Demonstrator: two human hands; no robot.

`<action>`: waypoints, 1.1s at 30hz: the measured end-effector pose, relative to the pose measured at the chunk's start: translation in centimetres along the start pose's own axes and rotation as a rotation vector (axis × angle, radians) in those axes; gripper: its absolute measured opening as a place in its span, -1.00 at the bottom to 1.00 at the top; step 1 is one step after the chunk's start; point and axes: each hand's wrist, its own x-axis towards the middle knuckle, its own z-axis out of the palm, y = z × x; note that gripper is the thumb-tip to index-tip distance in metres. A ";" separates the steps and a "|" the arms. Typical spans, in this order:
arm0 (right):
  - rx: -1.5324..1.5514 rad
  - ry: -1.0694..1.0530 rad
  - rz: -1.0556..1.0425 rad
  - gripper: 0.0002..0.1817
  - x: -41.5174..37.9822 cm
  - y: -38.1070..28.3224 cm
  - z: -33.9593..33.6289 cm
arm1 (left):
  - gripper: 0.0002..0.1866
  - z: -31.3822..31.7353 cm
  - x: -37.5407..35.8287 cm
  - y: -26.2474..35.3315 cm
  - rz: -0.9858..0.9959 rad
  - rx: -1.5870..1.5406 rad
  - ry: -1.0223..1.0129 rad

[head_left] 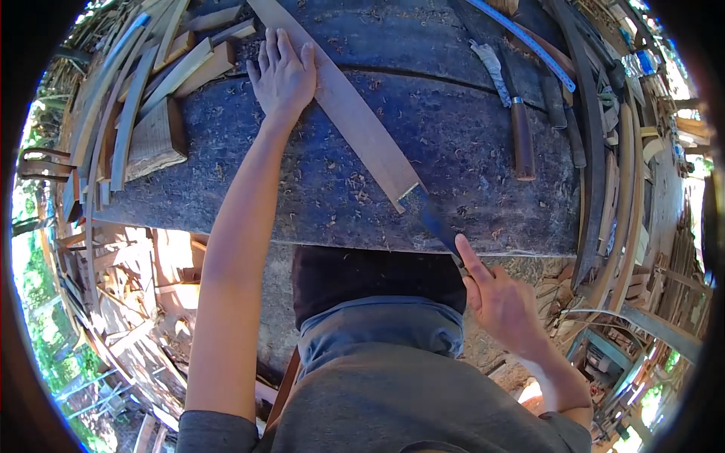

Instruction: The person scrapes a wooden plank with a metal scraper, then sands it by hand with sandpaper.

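A long, flat wooden board (355,117) lies slanted across the dark workbench (476,151). My left hand (285,79) is pressed down with fingers spread at the board's left edge, the thumb against the wood. Close to my body, my right hand (498,298) grips what looks like a handsaw, its handle mostly hidden in my fist. The index finger stretches along the tool. Its dark bluish blade (436,220) reaches the near end of the board, where a pale line crosses the wood.
Wood offcuts (155,136) and strips pile up at the bench's left. On the right lie a wooden-handled tool (522,140), a crumpled pale wrapper (492,72), a blue ruler-like strip (529,45) and long dark bars (593,151). Shavings dot the bench; scrap wood covers the ground.
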 end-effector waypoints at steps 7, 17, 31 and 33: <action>-0.032 0.042 -0.068 -0.32 0.2 1.1 -0.8 | -0.29 -0.2 0.1 0.1 -0.022 0.004 -0.022; -0.024 0.084 -0.007 -0.33 -0.5 -0.2 -0.1 | -0.31 0.1 0.1 -0.6 0.077 -0.048 -0.017; 0.023 0.176 0.036 -0.35 -0.3 0.1 1.5 | -0.31 -0.9 0.0 0.2 0.022 -0.043 -0.096; 0.020 0.135 0.036 -0.35 -0.2 0.1 1.1 | -0.31 -0.9 0.1 0.4 0.021 -0.035 -0.106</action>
